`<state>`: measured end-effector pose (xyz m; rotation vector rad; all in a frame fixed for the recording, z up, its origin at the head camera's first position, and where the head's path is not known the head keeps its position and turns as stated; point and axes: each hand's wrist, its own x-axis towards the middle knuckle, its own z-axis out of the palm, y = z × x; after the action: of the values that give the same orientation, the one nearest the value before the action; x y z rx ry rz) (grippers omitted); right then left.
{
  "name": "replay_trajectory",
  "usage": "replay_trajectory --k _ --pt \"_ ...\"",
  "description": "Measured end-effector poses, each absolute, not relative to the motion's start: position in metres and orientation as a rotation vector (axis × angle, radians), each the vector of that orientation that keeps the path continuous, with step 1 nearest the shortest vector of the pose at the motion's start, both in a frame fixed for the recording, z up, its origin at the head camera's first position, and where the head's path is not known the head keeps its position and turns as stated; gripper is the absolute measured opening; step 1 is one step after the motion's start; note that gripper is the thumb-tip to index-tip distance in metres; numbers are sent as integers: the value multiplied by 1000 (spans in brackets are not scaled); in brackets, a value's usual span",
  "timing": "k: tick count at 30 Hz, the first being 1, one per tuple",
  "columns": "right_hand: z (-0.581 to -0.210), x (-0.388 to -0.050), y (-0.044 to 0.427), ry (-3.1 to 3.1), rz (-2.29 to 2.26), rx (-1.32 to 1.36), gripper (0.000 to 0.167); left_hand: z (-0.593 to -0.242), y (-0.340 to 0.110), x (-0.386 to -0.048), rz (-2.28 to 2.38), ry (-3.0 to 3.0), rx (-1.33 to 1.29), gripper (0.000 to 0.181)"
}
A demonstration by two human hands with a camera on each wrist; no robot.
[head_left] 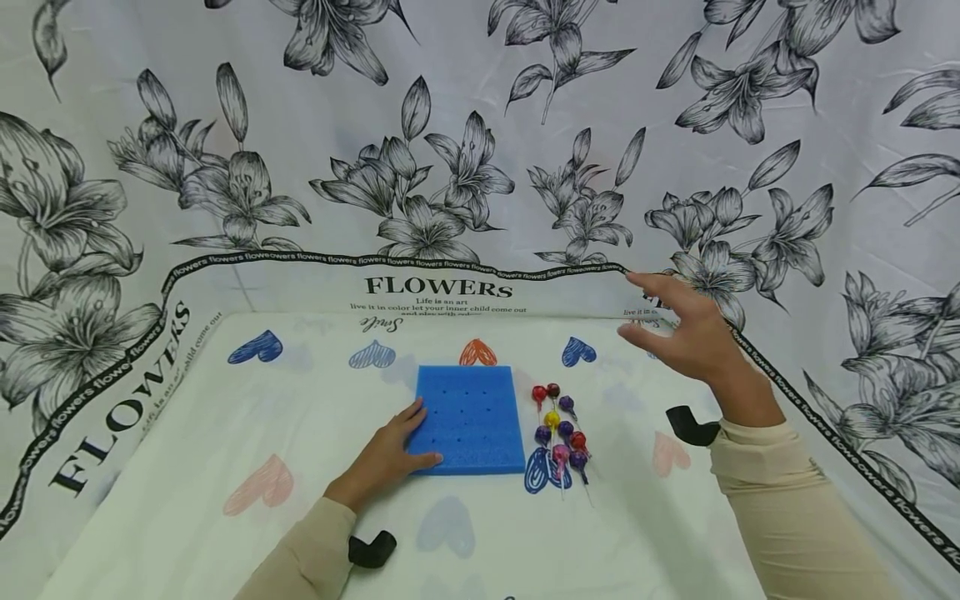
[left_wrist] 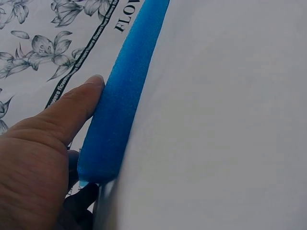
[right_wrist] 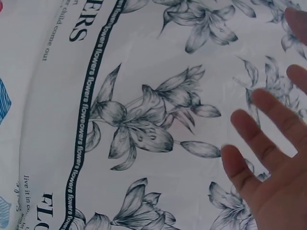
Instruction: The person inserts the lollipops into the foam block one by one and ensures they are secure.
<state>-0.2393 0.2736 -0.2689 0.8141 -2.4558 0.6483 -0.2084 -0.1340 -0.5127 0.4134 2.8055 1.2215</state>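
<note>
A flat blue foam block (head_left: 468,417) with several small holes in its top lies on the table. My left hand (head_left: 386,454) rests on its near left corner, fingers along the left side and thumb by the front edge. In the left wrist view, the thumb (left_wrist: 72,108) touches the edge of the block (left_wrist: 122,96); the other fingers are mostly hidden. My right hand (head_left: 690,333) is raised in the air at the right, its fingers spread and holding nothing. To the block's right lie several lollipops (head_left: 552,419) with red, purple, yellow and pink heads.
A white cloth (head_left: 300,400) printed with hearts covers the table. Behind it hangs a white curtain (head_left: 480,83) with black flower drawings. Black straps (head_left: 372,550) sit at both wrists.
</note>
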Motion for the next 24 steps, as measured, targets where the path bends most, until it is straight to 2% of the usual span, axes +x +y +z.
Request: replay_trajectory --k 12,18,24 --pt "-310 -254 273 -2232 1454 1032 54 -513 -134 -206 1245 2792 426 91" --pt "-339 -268 273 -2146 1704 1001 45 -509 -133 -204 1237 2803 406 91" --pt "-371 -279 272 -2201 1809 848 42 -509 -134 -205 1231 2802 394 91"
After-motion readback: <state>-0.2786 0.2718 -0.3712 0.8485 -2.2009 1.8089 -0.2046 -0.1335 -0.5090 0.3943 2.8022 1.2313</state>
